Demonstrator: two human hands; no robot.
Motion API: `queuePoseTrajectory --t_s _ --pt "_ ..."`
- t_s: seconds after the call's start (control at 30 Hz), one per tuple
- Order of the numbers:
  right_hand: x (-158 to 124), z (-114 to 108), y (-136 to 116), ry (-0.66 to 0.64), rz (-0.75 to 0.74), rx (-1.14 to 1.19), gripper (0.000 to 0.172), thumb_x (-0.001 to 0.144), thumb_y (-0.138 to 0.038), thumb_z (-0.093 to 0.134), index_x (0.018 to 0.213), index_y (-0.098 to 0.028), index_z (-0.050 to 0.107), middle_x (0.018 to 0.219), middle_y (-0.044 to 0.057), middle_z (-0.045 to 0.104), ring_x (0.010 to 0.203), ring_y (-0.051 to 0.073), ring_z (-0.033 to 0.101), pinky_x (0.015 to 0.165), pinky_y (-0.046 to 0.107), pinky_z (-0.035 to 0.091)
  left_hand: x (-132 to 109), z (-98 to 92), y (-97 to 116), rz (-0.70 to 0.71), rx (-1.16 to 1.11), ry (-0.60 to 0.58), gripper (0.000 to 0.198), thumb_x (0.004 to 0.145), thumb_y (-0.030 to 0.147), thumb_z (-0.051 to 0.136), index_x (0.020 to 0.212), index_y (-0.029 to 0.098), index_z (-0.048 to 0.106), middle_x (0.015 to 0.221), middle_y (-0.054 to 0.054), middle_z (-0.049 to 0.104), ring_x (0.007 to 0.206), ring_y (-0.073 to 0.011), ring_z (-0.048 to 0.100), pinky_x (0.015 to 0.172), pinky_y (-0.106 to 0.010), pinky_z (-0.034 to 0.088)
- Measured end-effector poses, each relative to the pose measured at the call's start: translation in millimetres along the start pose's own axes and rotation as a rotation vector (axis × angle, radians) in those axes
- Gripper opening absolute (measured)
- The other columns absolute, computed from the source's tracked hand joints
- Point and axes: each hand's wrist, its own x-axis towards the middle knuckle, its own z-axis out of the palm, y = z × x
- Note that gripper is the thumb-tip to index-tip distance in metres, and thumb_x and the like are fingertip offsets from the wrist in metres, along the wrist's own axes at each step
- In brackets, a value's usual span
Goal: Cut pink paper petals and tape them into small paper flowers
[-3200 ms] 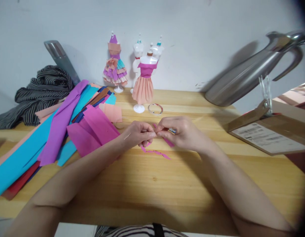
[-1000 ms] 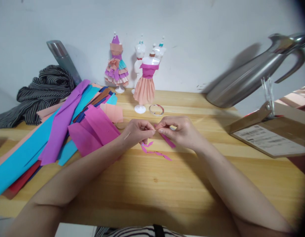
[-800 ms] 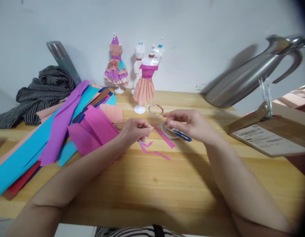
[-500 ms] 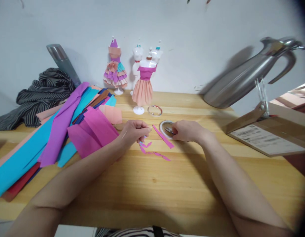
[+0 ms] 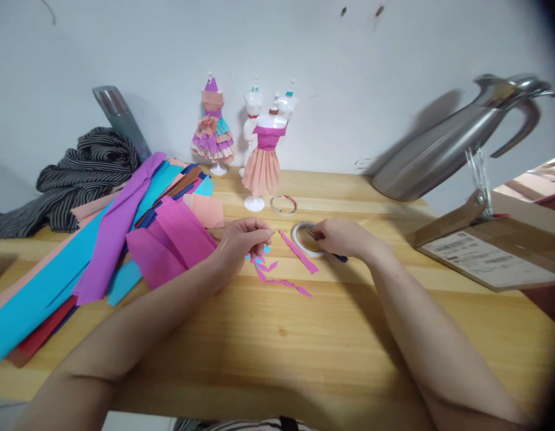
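Observation:
My left hand (image 5: pixel 246 237) rests on the wooden table (image 5: pixel 281 335) with thumb and fingers pinched on something too small to name. Small teal and pink paper scraps (image 5: pixel 277 278) lie just below it. My right hand (image 5: pixel 344 237) is curled over small scissors (image 5: pixel 340 258), whose blue handle tip shows under the palm. The fingertips sit on a white tape roll (image 5: pixel 299 238). A pink paper strip (image 5: pixel 298 252) lies between the two hands.
Coloured paper sheets (image 5: pixel 106 233) fan across the left. Small mannequins in paper dresses (image 5: pixel 261 164) stand at the back by the wall, a clear tape ring (image 5: pixel 284 205) before them. A striped cloth (image 5: pixel 79 176), a steel jug (image 5: pixel 448 143) and a cardboard box (image 5: pixel 484 251) flank the table.
My hands, pinched together over the pink strip, have parted. The right hand moved right and came down on the scissors and tape roll. The left hand stays pinched in place.

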Motion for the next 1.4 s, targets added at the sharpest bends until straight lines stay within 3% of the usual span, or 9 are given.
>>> queuePoseTrajectory --t_s 0.07,0.17,0.27,0.37,0.47,0.6,1.07,1.17,1.4 --pt "-5.8 -7.6 -2.5 0.109 -0.044 0.045 0.015 0.073 -0.018 0.05 0.058 -0.019 0.053 0.059 0.005 0.059 0.051 0.015 0.048 0.051 0.028 0.03 0.2 -0.6 -0.7 -0.001 0.011 0.0 0.019 0.067 0.028 0.068 0.06 0.014 0.058 0.048 0.004 0.054 0.037 -0.0031 0.042 0.037 -0.017 0.028" --pt "-18.8 -18.1 -11.5 0.256 -0.246 0.363 0.008 0.077 -0.021 0.047 0.071 -0.02 0.052 0.072 0.004 0.062 0.064 0.017 0.054 0.059 0.028 0.038 0.2 -1.6 -1.2 0.017 0.021 -0.01 0.021 0.069 0.03 0.068 0.06 0.014 0.058 0.045 0.004 0.053 0.036 -0.0034 0.041 0.037 -0.017 0.027" --pt "-30.8 -22.9 -29.9 0.271 -0.433 0.716 0.012 0.086 -0.023 0.039 0.08 -0.02 0.048 0.068 0.001 0.06 0.061 0.015 0.053 0.06 0.028 0.041 -1.0 -1.6 -0.1 0.034 0.009 -0.016 0.022 0.071 0.03 0.067 0.059 0.014 0.058 0.041 0.004 0.051 0.035 -0.0034 0.04 0.037 -0.017 0.026" --pt "-35.6 -21.6 -47.6 0.416 -0.492 0.623 0.016 0.088 -0.028 0.043 0.077 -0.02 0.052 0.065 0.0 0.055 0.059 0.014 0.048 0.059 0.027 0.04 -2.9 -0.3 1.7 0.053 -0.029 -0.007 0.022 0.071 0.03 0.067 0.059 0.014 0.058 0.042 0.004 0.051 0.036 -0.0034 0.04 0.037 -0.017 0.027" --pt "-34.5 -16.7 -54.4 0.48 -0.512 0.573 0.026 0.092 -0.032 0.04 0.085 -0.018 0.061 0.075 0.004 0.062 0.073 0.018 0.057 0.068 0.03 0.044 -4.3 1.5 3.6 0.075 -0.048 0.007 0.021 0.07 0.03 0.068 0.059 0.014 0.058 0.043 0.004 0.051 0.036 -0.0033 0.04 0.037 -0.017 0.027" --pt "-33.2 -12.1 -53.5 0.459 -0.548 0.57 0.035 0.095 -0.035 0.037 0.102 -0.017 0.066 0.093 0.009 0.068 0.092 0.023 0.062 0.082 0.036 0.045 -5.2 3.6 5.3 0.086 -0.066 0.032 0.02 0.068 0.029 0.069 0.06 0.014 0.058 0.047 0.004 0.054 0.037 -0.0034 0.041 0.037 -0.018 0.028" --pt "-30.7 -13.6 -51.9 0.443 -0.513 0.575 0.034 0.093 -0.033 0.041 0.088 -0.016 0.07 0.085 0.008 0.07 0.079 0.021 0.062 0.07 0.033 0.047 -4.2 2.9 3.9 0.141 -0.094 0.045 0.015 0.067 0.026 0.067 0.061 0.015 0.06 0.049 0.004 0.055 0.038 -0.0031 0.041 0.038 -0.017 0.028" --pt "-31.1 -13.1 -53.7 0.399 -0.537 0.576 0.034 0.094 -0.034 0.041 0.09 -0.017 0.07 0.085 0.008 0.07 0.081 0.021 0.063 0.072 0.032 0.047 -4.8 3.6 4.8 0.137 -0.068 0.043 0.016 0.067 0.027 0.067 0.06 0.015 0.059 0.048 0.004 0.054 0.037 -0.003 0.041 0.038 -0.017 0.028" --pt "-32.4 -11.5 -57.6 0.442 -0.539 0.532 0.034 0.094 -0.034 0.041 0.096 -0.016 0.069 0.089 0.009 0.07 0.08 0.021 0.062 0.071 0.033 0.046 -3.4 0.7 -0.4 0.135 -0.03 0.022 0.016 0.069 0.028 0.067 0.062 0.015 0.061 0.048 0.003 0.055 0.038 -0.0039 0.043 0.039 -0.017 0.03"
